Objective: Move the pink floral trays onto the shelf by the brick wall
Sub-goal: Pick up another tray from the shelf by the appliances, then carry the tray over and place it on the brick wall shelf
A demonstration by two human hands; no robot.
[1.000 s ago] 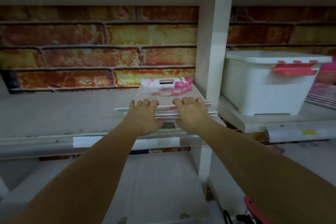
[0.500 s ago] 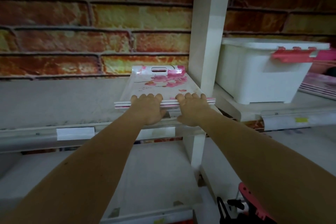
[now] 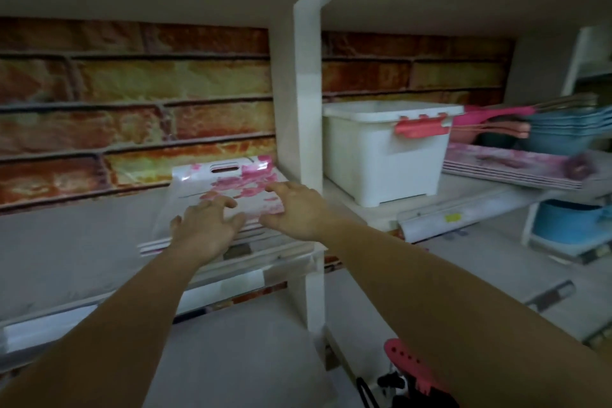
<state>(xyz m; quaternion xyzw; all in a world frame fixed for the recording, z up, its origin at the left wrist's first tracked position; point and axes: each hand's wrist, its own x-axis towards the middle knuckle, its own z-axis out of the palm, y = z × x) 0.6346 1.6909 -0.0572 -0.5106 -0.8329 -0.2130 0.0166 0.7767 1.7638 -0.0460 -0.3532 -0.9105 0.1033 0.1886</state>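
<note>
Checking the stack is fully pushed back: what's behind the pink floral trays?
Directly behind the pink floral trays stands the brick wall. Whether the trays' far edge touches it cannot be told; the trays' raised handle end hides the shelf there.

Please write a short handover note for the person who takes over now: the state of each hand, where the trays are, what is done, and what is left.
Left hand: open, fingers spread, over the near edge of the stack of flat pink floral plastic trays, holding nothing.
Right hand: open, over the stack's right side, holding nothing.
The stack lies on the grey shelf board, its far end at the brick wall, beside the white upright post.
Done: this stack is placed.
Left: a second stack of pink floral trays lies in the right bay, beyond the white plastic bin with a red latch. It probably goes next.
</note>
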